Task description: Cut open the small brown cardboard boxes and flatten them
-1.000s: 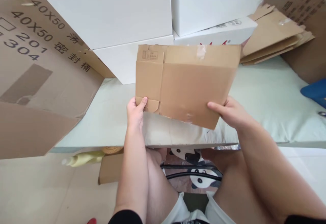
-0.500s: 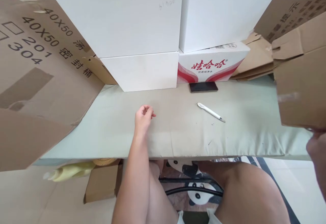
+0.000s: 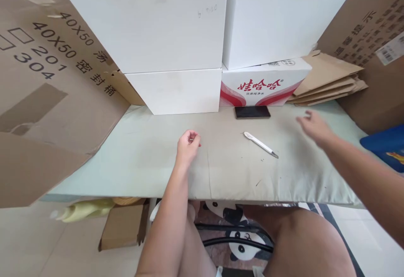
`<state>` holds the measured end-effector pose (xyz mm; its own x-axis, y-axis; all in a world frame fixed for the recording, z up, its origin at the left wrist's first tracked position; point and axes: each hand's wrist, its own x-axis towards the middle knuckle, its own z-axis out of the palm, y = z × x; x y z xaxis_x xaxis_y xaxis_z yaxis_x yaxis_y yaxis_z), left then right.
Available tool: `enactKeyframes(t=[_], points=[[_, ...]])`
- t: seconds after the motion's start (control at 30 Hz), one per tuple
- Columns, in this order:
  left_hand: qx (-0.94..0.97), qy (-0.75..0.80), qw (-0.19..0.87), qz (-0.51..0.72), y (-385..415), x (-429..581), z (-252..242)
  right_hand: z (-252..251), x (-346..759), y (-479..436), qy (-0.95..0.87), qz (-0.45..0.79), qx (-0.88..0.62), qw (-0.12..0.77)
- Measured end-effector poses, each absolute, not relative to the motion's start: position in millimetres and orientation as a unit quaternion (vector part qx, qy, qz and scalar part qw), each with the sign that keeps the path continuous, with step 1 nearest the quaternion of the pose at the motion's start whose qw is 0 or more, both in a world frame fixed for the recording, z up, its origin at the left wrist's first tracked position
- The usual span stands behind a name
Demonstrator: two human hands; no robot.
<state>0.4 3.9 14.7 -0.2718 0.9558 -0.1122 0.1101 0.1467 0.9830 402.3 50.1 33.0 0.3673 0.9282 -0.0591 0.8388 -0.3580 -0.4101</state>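
Observation:
My left hand (image 3: 188, 143) rests on the cloth-covered table, its fingers curled together and nothing visible in them. A white pen-shaped cutting knife (image 3: 260, 144) lies slantwise to its right, its metal tip toward me. Behind the knife is a black phone (image 3: 252, 112), flat in front of a white and red water carton (image 3: 261, 85). My right hand (image 3: 314, 129) is over the right part of the table, slightly blurred. Its fingers look apart with nothing between them, and it is nearest to a stack of folded cardboard (image 3: 328, 81).
Tall white boxes (image 3: 176, 92) stand along the back. A large brown carton (image 3: 63, 113) walls off the left side, and another carton (image 3: 366, 62) the right. At the right edge is a blue object (image 3: 385, 144). A small brown box (image 3: 121, 226) sits below the table.
The brown cardboard box that my right hand held at the right edge is out of view. That hand has come inward over the table. My left hand has shifted slightly right.

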Motion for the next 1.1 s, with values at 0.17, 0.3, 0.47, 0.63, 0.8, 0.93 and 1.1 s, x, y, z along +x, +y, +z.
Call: enactKeyframes(t=[0.17, 0.3, 0.47, 0.63, 0.8, 0.93, 1.1], points=[[0.410, 0.608, 0.445, 0.514, -4.5, -7.5, 13.4, -28.1, 373.5, -46.7, -0.639, 0.165, -0.749, 0.053], [0.378, 0.586, 0.464, 0.546, -18.8, -15.9, 17.9, -5.0, 371.8, -53.2, -0.674, 0.108, -0.731, 0.020], [0.326, 0.552, 0.476, 0.602, -31.4, -35.7, 25.5, 56.5, 292.7, -15.9, -0.747, 0.028, -0.656, 0.102], [0.274, 0.542, 0.474, 0.637, -35.8, -65.1, 26.2, 78.6, 146.9, 18.1, -0.861, 0.060, -0.489, 0.123], [0.141, 0.530, 0.471, 0.692, -33.4, -91.3, 33.9, 78.9, 10.5, 71.3, -0.897, 0.137, -0.398, 0.134], [0.037, 0.509, 0.467, 0.722, -24.6, -100.1, 36.8, 79.8, -91.4, 126.8, -0.895, 0.173, -0.358, 0.202], [-0.027, 0.483, 0.486, 0.728, -12.4, -100.1, 28.2, 82.7, -191.8, 207.6, -0.845, 0.216, -0.420, 0.250]])
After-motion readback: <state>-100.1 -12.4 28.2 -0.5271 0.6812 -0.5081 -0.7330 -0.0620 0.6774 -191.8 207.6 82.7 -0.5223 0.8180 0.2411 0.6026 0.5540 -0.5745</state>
